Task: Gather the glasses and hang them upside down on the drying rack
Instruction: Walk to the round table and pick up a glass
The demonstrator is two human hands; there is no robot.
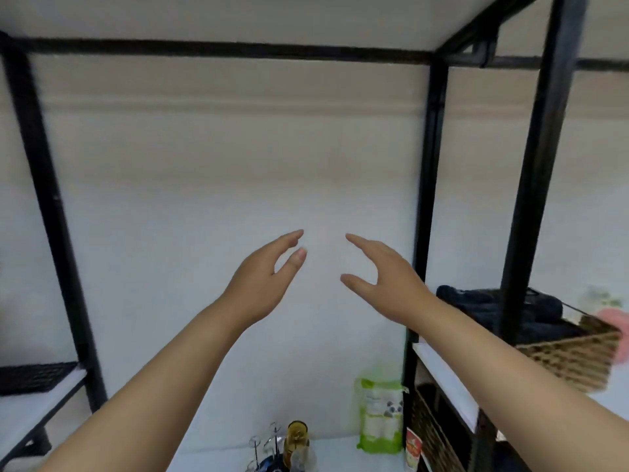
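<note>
Both my arms reach up and forward in front of a pale wall. My left hand [263,281] is open with fingers apart and holds nothing. My right hand [384,277] faces it, also open and empty. Far below, at the bottom edge, the wire drying rack [263,444] stands on a white surface, its looped prongs pointing up. An amber-tinted glass [297,437] sits on or right beside the rack, with a clear glass [301,461] just under it; the blur hides how they rest. Both hands are well above the rack.
A black metal shelf frame [432,199] surrounds the space. A green and white packet [379,415] stands by the wall, a red packet [413,447] to its right. A wicker basket [571,356] with dark cloth sits on the right shelf. A black mat [34,376] lies on the left shelf.
</note>
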